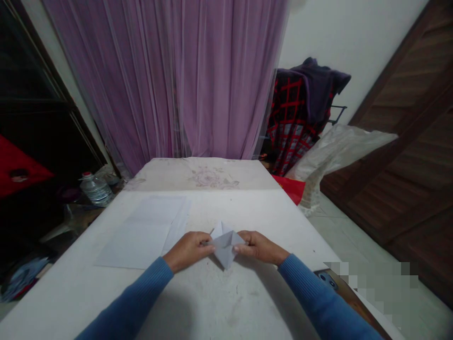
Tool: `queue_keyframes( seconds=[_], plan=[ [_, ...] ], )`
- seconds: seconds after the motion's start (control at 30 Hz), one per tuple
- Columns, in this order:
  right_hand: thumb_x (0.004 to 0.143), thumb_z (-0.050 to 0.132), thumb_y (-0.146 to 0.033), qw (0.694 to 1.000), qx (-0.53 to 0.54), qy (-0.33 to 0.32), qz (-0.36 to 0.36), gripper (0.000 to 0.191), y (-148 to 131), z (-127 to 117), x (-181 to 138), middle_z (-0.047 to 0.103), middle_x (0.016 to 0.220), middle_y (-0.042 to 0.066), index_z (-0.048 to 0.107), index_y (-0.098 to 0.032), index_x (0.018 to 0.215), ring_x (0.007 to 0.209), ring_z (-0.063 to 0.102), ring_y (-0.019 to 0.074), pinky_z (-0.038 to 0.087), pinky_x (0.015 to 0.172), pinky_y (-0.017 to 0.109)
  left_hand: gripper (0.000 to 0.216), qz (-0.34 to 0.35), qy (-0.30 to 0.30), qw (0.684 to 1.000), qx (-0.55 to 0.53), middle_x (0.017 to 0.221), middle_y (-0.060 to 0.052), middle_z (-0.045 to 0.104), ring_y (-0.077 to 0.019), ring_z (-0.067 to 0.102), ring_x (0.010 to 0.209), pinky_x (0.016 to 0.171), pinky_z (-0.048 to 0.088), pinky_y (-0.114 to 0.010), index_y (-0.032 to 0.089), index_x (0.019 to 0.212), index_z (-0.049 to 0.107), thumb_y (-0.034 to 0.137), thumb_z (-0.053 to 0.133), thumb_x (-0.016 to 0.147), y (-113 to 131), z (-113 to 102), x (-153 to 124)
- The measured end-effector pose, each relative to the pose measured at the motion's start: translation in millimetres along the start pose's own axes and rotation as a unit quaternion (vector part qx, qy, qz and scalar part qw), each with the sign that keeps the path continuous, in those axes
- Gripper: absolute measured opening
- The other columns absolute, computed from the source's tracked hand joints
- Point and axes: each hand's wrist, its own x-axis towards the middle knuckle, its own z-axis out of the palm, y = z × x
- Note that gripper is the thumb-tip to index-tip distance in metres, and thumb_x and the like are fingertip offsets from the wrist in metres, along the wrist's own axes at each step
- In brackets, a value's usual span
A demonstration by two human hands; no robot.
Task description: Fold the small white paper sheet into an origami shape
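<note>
White paper, folded into a small pointed shape, sat just above the table near its front centre, gripped from both sides. The left hand pinched the left edge of the folded paper between thumb and fingers; the right hand pinched the right edge in the same way. Both forearms wore blue sleeves. Flat sheets of paper lay on the table just left of and behind the left hand. A phone rested at the table's right edge. A plastic water bottle stood beyond the table's left side, before the purple curtain.
</note>
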Motion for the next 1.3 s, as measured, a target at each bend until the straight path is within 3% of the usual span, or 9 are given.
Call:
queue_keyframes(
  seconds=[0.13, 0.3, 0.47, 0.57, 0.8, 0.93, 1.17, 1.3],
  plan=[
    [0.079, 0.056, -0.063, 0.994, 0.051, 0.015, 0.090, 0.051, 22.3, 12.3, 5.7, 0.055, 0.061, -0.001, 0.064, -0.013, 0.070, 0.058, 0.048, 0.0114, 0.038, 0.055, 0.022, 0.042, -0.098, -0.045, 0.987, -0.118, 0.059, 0.003, 0.056, -0.0103, 0.046, 0.047, 0.044, 0.032, -0.021, 0.016, 0.083, 0.060, 0.057, 0.054, 0.076, -13.9, 16.6, 5.2],
    [0.076, 0.059, -0.058, 0.984, 0.049, 0.068, 0.156, 0.045, 34.8, 26.8, 10.0, 0.055, 0.056, -0.001, 0.059, -0.015, 0.064, 0.053, 0.046, 0.0101, 0.034, 0.050, 0.021, 0.050, -0.123, -0.001, 0.987, -0.108, 0.056, 0.004, 0.053, -0.0112, 0.051, 0.046, 0.042, 0.031, -0.020, 0.018, 0.077, 0.056, 0.068, 0.049, 0.074, -24.6, 30.3, 10.1],
    [0.078, 0.058, -0.046, 0.971, 0.005, 0.146, 0.191, 0.033, 31.8, 29.1, 15.7, 0.059, 0.057, 0.000, 0.061, -0.015, 0.066, 0.054, 0.049, 0.0114, 0.035, 0.050, 0.021, 0.041, -0.117, 0.091, 0.981, -0.129, 0.068, 0.004, 0.057, -0.0097, 0.055, 0.047, 0.046, 0.035, -0.021, 0.018, 0.074, 0.057, 0.059, 0.056, 0.073, -31.0, 35.9, 18.8],
    [0.079, 0.057, -0.044, 0.961, -0.013, 0.199, 0.190, 0.030, 33.5, 28.5, 20.6, 0.060, 0.059, 0.001, 0.061, -0.015, 0.069, 0.055, 0.051, 0.0125, 0.036, 0.051, 0.022, 0.033, -0.119, 0.116, 0.974, -0.156, 0.067, 0.004, 0.056, -0.0096, 0.055, 0.047, 0.046, 0.035, -0.020, 0.019, 0.078, 0.056, 0.051, 0.057, 0.074, -32.1, 35.9, 27.1],
    [0.090, 0.039, -0.046, 0.968, -0.044, 0.202, 0.145, 0.041, 47.1, 26.5, 21.5, 0.060, 0.062, 0.000, 0.060, -0.017, 0.072, 0.059, 0.054, 0.0131, 0.040, 0.056, 0.023, 0.025, -0.102, 0.117, 0.974, -0.162, 0.073, 0.004, 0.059, -0.0092, 0.057, 0.050, 0.048, 0.039, -0.020, 0.019, 0.084, 0.058, 0.042, 0.056, 0.077, -31.4, 36.7, 32.9],
    [0.088, 0.042, -0.047, 0.963, -0.060, 0.207, 0.160, 0.040, 49.5, 25.8, 20.9, 0.058, 0.058, 0.000, 0.057, -0.018, 0.066, 0.057, 0.052, 0.0127, 0.037, 0.053, 0.023, 0.031, -0.095, 0.128, 0.982, -0.105, 0.082, 0.000, 0.061, -0.0110, 0.059, 0.058, 0.052, 0.042, -0.022, 0.017, 0.089, 0.063, 0.045, 0.051, 0.081, -32.0, 35.0, 31.5],
    [0.085, 0.049, -0.049, 0.938, -0.120, 0.238, 0.219, 0.040, 41.2, 28.8, 24.7, 0.058, 0.055, 0.000, 0.061, -0.018, 0.062, 0.054, 0.051, 0.0128, 0.031, 0.050, 0.023, 0.021, -0.081, 0.132, 0.987, -0.028, 0.085, -0.003, 0.064, -0.0163, 0.059, 0.080, 0.072, 0.044, -0.026, 0.018, 0.075, 0.067, 0.035, 0.056, 0.078, -40.5, 27.2, 29.7],
    [0.085, 0.050, -0.046, 0.922, -0.183, 0.251, 0.232, 0.038, 35.8, 33.2, 26.7, 0.058, 0.056, 0.000, 0.063, -0.019, 0.062, 0.054, 0.049, 0.0126, 0.028, 0.051, 0.024, 0.020, -0.081, 0.106, 0.991, -0.004, 0.081, -0.002, 0.067, -0.0164, 0.060, 0.079, 0.071, 0.042, -0.025, 0.019, 0.075, 0.067, 0.034, 0.057, 0.079, -36.0, 21.2, 29.1]
  ],
)
